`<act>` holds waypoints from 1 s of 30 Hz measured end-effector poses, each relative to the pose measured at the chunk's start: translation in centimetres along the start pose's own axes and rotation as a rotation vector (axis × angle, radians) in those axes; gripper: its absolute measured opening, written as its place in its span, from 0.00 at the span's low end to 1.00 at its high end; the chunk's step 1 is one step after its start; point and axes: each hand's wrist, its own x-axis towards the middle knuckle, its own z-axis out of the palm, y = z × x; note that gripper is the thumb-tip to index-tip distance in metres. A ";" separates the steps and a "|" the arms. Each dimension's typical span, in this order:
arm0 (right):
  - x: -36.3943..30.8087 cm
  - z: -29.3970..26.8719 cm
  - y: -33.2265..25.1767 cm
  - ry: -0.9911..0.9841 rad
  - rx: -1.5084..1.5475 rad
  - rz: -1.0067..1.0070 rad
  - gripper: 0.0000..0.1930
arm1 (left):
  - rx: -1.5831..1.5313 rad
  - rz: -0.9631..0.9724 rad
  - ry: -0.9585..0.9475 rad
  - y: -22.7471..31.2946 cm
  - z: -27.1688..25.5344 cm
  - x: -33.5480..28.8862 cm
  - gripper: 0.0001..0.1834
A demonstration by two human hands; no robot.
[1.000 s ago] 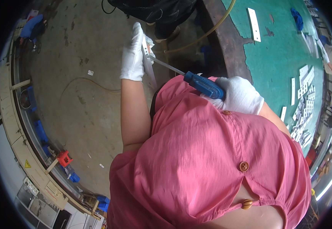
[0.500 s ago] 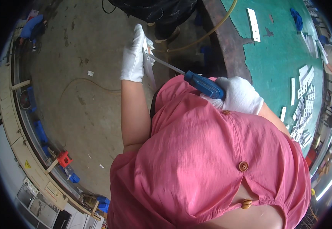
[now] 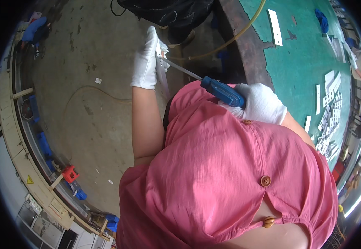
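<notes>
My left hand (image 3: 144, 64), in a white glove, is closed on a flat, pale metal strip (image 3: 161, 74) with holes along it. The strip stands roughly upright, its lower end near the pink cloth over my lap. My right hand (image 3: 263, 103), also in a white glove, grips the handle of a blue-handled screwdriver (image 3: 224, 92). Its long, thin metal shaft points up and left, and the tip meets the strip's edge beside my left hand. The glove hides part of the strip, and the exact contact at the tip is too small to make out.
To my right is a green-topped table (image 3: 294, 68) with a worn, dark edge. On it lie a single white strip (image 3: 275, 28) and a heap of pierced metal pieces (image 3: 332, 114). A yellowish hose (image 3: 238, 35) crosses the table edge. A dark bag-like thing (image 3: 168, 10) is ahead.
The yellowish hose has shifted slightly to the right. Both hands, the strip and the screwdriver stay almost in the same place.
</notes>
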 end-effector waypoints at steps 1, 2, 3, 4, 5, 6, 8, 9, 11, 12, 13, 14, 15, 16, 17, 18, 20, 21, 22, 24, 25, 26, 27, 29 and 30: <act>0.0 0.0 0.0 0.000 0.000 0.000 0.30 | 0.003 -0.010 -0.003 -0.1 -0.1 0.0 0.24; 0.1 0.1 0.1 0.005 0.002 -0.006 0.31 | 0.006 -0.021 -0.005 -0.1 -0.2 0.0 0.24; 0.1 0.1 0.1 0.011 0.005 -0.011 0.31 | 0.006 -0.020 -0.005 0.0 -0.1 0.0 0.24; 0.1 0.1 0.1 0.010 0.005 -0.011 0.31 | -0.002 -0.024 -0.003 0.0 0.0 -0.3 0.24; 0.1 0.1 0.1 0.003 0.000 -0.008 0.31 | -0.009 -0.028 -0.001 0.0 0.0 -0.4 0.23; 0.1 0.1 0.0 -0.004 -0.004 -0.006 0.31 | -0.009 -0.028 0.000 0.0 0.0 -0.4 0.23; 0.1 0.1 0.1 0.000 -0.006 -0.009 0.32 | -0.006 -0.017 -0.017 0.0 -0.1 -0.4 0.24; 0.0 0.1 0.1 0.004 -0.007 -0.011 0.32 | -0.006 -0.016 -0.016 0.0 -0.1 -0.4 0.24; 0.1 0.2 0.1 -0.002 -0.003 -0.007 0.32 | -0.011 -0.030 0.002 0.0 0.0 -0.4 0.24; 0.2 0.2 0.1 -0.005 0.003 -0.002 0.31 | -0.012 -0.031 0.004 0.0 0.0 -0.4 0.24; 0.2 0.1 0.1 -0.004 0.004 -0.002 0.31 | -0.016 -0.032 0.005 0.1 0.1 -0.5 0.24; 0.2 0.1 0.1 -0.011 -0.004 -0.001 0.31 | -0.020 -0.034 0.006 0.1 0.2 -0.6 0.24; 0.2 0.0 0.0 -0.018 -0.011 0.001 0.31 | -0.019 -0.033 0.006 0.0 0.1 -0.5 0.24; 0.1 0.0 0.0 -0.017 -0.010 0.001 0.31 | -0.021 -0.032 -0.010 -0.1 0.0 -0.4 0.24; 0.1 0.0 0.0 -0.020 -0.012 0.002 0.31 | -0.023 -0.031 -0.026 -0.2 -0.1 -0.3 0.23; 0.1 -0.1 -0.1 -0.023 -0.013 0.004 0.31 | -0.023 -0.031 -0.027 -0.2 -0.1 -0.4 0.23; 0.1 -0.2 -0.2 -0.025 -0.014 0.004 0.31 | -0.019 -0.014 -0.020 -0.2 0.1 -0.4 0.24; 0.1 -0.2 -0.2 -0.029 -0.017 0.004 0.31 | -0.018 -0.014 -0.021 -0.2 0.0 -0.4 0.24; 0.1 -0.2 -0.2 -0.028 -0.016 0.004 0.31 | -0.021 -0.035 -0.012 -0.2 -0.1 -0.4 0.23; 0.1 -0.1 -0.2 -0.034 -0.016 0.006 0.31 | -0.024 -0.056 -0.002 -0.2 -0.1 -0.4 0.23; 0.1 -0.1 -0.2 -0.035 -0.016 0.006 0.31 | -0.027 -0.048 0.004 -0.2 0.0 -0.4 0.23; 0.1 -0.2 -0.3 -0.040 -0.008 0.015 0.31 | -0.030 -0.040 0.011 -0.1 0.1 -0.4 0.23; 0.1 -0.2 -0.4 -0.046 0.001 0.023 0.31 | -0.031 -0.040 0.012 -0.1 0.0 -0.5 0.23; 0.1 -0.2 -0.3 -0.046 -0.012 0.016 0.31 | -0.037 -0.063 0.011 -0.1 -0.1 -0.8 0.22; 0.2 -0.1 -0.2 -0.046 -0.024 0.009 0.31 | -0.038 -0.063 0.011 -0.1 0.0 -0.7 0.22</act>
